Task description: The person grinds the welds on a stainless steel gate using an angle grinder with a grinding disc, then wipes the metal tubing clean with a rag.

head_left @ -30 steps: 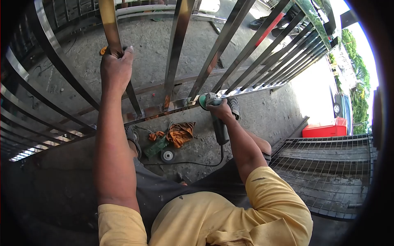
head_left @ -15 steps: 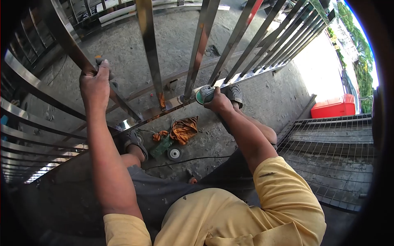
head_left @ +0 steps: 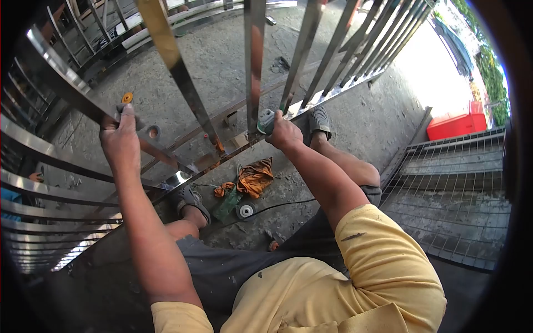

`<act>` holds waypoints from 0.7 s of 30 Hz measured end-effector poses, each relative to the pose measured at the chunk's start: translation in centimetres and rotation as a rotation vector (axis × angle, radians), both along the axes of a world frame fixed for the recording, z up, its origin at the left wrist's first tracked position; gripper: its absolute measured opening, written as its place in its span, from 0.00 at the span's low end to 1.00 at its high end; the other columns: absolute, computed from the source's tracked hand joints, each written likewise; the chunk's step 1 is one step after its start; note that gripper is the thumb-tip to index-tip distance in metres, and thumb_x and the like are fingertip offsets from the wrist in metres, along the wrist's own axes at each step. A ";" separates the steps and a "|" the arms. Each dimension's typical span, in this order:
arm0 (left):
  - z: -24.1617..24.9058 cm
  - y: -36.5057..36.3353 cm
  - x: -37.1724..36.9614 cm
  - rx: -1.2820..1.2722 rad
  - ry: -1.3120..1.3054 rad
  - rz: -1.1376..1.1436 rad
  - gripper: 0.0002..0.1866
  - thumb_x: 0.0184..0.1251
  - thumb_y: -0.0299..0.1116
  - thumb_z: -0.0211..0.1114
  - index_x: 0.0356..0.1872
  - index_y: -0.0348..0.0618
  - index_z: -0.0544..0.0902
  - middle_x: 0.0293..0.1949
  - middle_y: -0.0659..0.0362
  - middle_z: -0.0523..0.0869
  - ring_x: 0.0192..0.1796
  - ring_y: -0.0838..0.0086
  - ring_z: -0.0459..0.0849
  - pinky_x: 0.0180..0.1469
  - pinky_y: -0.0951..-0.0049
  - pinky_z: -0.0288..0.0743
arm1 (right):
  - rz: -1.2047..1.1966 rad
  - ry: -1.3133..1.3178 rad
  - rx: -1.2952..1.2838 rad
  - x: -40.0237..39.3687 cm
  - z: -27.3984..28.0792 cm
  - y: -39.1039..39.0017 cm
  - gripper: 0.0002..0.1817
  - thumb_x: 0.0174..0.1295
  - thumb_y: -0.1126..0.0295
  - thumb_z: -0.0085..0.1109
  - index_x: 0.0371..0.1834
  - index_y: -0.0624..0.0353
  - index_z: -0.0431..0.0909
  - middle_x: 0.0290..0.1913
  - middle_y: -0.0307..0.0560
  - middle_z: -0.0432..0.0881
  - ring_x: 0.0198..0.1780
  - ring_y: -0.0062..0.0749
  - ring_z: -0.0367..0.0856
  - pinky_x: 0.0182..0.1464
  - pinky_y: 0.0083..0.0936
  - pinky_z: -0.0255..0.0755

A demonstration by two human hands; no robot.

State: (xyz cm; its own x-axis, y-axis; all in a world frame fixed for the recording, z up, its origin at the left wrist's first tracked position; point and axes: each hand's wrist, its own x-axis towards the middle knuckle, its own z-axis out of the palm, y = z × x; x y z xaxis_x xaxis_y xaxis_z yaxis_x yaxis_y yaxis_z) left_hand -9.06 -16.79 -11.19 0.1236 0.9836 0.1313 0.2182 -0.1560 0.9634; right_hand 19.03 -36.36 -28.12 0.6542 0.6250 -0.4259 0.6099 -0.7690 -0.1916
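Observation:
My left hand point(head_left: 121, 145) is wrapped round a shiny metal bar point(head_left: 75, 91) of a long railing, at the left. My right hand point(head_left: 286, 135) grips an angle grinder point(head_left: 266, 120), whose grey-green head sits against the foot of another upright bar point(head_left: 254, 66). The grinder's body is mostly hidden behind my hand and forearm. Along the floor runs the railing's bottom rail point(head_left: 233, 154), crossing in front of my feet. I cannot make out the disc's exact contact with the metal.
Between my feet lie an orange cloth point(head_left: 256, 178), a green piece point(head_left: 226, 206), a round wheel point(head_left: 245, 211) and a black cable point(head_left: 286, 204). Beyond the railing are a yellow disc point(head_left: 127, 97) and a ring point(head_left: 154, 132). Wire mesh point(head_left: 444, 194) and a red box point(head_left: 458, 122) are at right.
The grinder in my right hand has shifted slightly left and up in view, towards the upright's foot. My left hand keeps its hold on the bar. The view has turned a little.

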 end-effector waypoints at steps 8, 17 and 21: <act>0.0 -0.1 0.3 0.007 -0.041 0.005 0.08 0.74 0.33 0.62 0.39 0.39 0.82 0.31 0.63 0.83 0.34 0.81 0.79 0.41 0.76 0.73 | -0.092 0.046 0.028 -0.6 0.2 0.0 0.45 0.51 0.51 0.74 0.67 0.57 0.58 0.50 0.58 0.85 0.55 0.52 0.84 0.55 0.43 0.78; 0.0 -0.2 0.2 0.046 0.001 0.008 0.07 0.73 0.33 0.63 0.40 0.40 0.80 0.31 0.63 0.82 0.33 0.80 0.79 0.40 0.75 0.74 | -0.077 0.087 -0.008 -0.8 0.6 -0.7 0.52 0.52 0.49 0.73 0.75 0.58 0.54 0.53 0.58 0.84 0.57 0.51 0.83 0.56 0.41 0.77; 0.3 -0.4 0.8 -0.005 -0.030 0.067 0.08 0.74 0.32 0.60 0.38 0.38 0.81 0.30 0.62 0.82 0.32 0.80 0.80 0.41 0.75 0.74 | -0.154 0.087 0.029 -0.3 -0.1 -0.8 0.54 0.52 0.49 0.73 0.78 0.57 0.51 0.54 0.58 0.83 0.58 0.50 0.82 0.58 0.40 0.77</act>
